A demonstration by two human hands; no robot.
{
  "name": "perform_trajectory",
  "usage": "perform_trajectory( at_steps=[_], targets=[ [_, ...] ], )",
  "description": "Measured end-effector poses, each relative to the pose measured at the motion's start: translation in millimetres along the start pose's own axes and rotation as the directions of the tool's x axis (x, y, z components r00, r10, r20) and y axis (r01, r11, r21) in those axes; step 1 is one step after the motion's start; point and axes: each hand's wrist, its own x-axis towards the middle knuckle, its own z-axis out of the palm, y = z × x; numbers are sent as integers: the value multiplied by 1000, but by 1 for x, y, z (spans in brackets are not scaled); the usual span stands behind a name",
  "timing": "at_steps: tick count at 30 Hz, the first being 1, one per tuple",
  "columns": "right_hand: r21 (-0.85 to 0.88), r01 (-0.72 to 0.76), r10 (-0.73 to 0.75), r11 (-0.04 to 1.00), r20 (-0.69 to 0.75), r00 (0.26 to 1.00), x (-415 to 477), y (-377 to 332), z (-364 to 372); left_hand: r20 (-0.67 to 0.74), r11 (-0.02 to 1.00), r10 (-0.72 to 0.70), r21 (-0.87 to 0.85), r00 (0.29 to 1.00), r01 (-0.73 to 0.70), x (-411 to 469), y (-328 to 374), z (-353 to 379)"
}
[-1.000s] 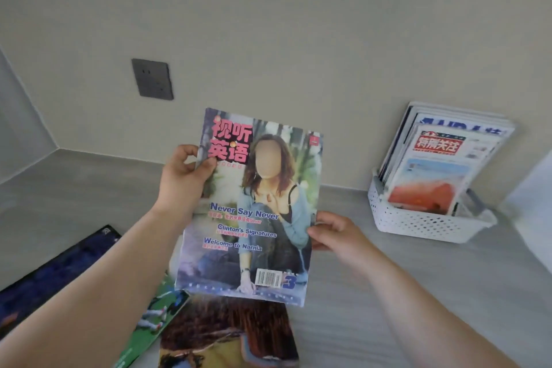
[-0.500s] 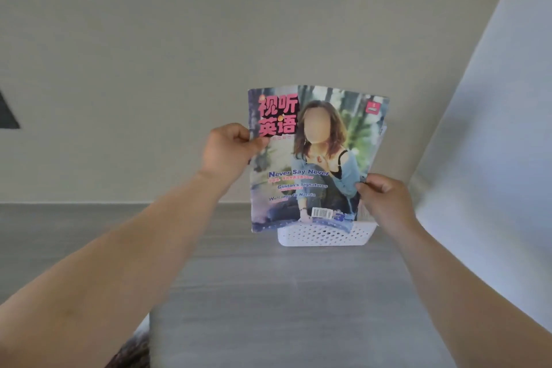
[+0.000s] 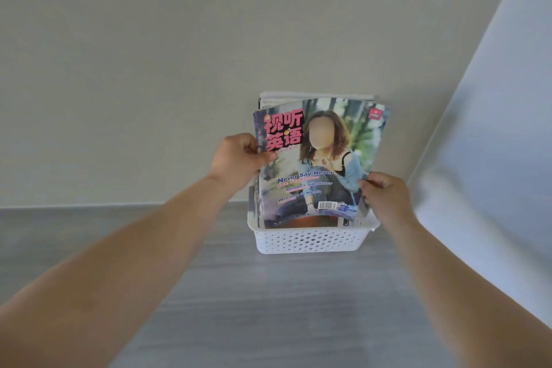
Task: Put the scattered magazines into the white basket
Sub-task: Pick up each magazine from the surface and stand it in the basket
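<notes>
I hold a colourful magazine [image 3: 319,164] with pink Chinese title letters and a seated woman on its cover. It stands upright, its lower edge down inside the white perforated basket [image 3: 310,240] against the wall. My left hand [image 3: 239,158] grips its left edge and my right hand [image 3: 382,197] pinches its lower right corner. Other magazines [image 3: 313,97] stand behind it in the basket, mostly hidden; only their top edges and left spines show.
The basket sits on a grey wood-grain surface [image 3: 268,302] where it meets a beige wall [image 3: 209,54]. A pale white panel [image 3: 490,134] slants down at the right, close to the basket's right side.
The magazine has moved right and forward from over the scattered pile to the basket, and its lower edge has dropped inside. The view has turned right; the other loose magazines are out of sight.
</notes>
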Motion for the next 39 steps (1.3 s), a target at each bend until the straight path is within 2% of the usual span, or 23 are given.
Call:
perform_trajectory(
  at_steps=[7, 13, 19, 21, 23, 25, 27, 29, 31, 33, 36, 39],
  targets=[
    [-42, -85, 86, 995, 19, 996, -2, 37, 23, -3, 992, -102, 68, 995, 102, 2, -32, 21],
    [-144, -121, 122, 982, -1, 993, 7, 41, 31, -40, 995, -88, 51, 995, 90, 9, -36, 32],
    [-84, -135, 131, 987, -46, 990, 7, 36, 38, -151, 995, -56, 78, 987, 68, 12, -46, 37],
    [-118, -110, 108, 987, -19, 994, 5, 36, 38, -158, 988, -8, 150, 987, 32, 13, -48, 38],
    [-138, -101, 103, 985, 2, 995, 3, 35, 37, -112, 948, 48, 317, 993, -10, 15, -49, 35],
    [-157, -107, 109, 982, 7, 994, 2, 35, 36, -37, 852, 41, 524, 998, -16, 20, -47, 30],
    [-174, -117, 120, 978, 6, 993, 0, 33, 35, 3, 769, 5, 640, 1000, -6, 23, -44, 23],
    [-174, -118, 118, 978, -8, 993, -6, 30, 34, -5, 800, 1, 599, 1000, 2, 19, -43, 19],
    [-149, -110, 104, 983, -47, 993, -13, 26, 33, -46, 901, 3, 433, 999, 17, 5, -45, 14],
    [-136, -78, 66, 988, -87, 994, -24, 20, 32, -64, 953, -21, 300, 998, 39, -19, -51, 6],
    [-158, 0, -18, 987, -111, 994, -49, 8, 31, -63, 975, -68, 206, 996, 80, -62, -67, -18],
    [-206, 77, -94, 976, -77, 993, -83, -6, 40, -88, 982, -94, 155, 992, 106, -106, -91, -55]
  ],
)
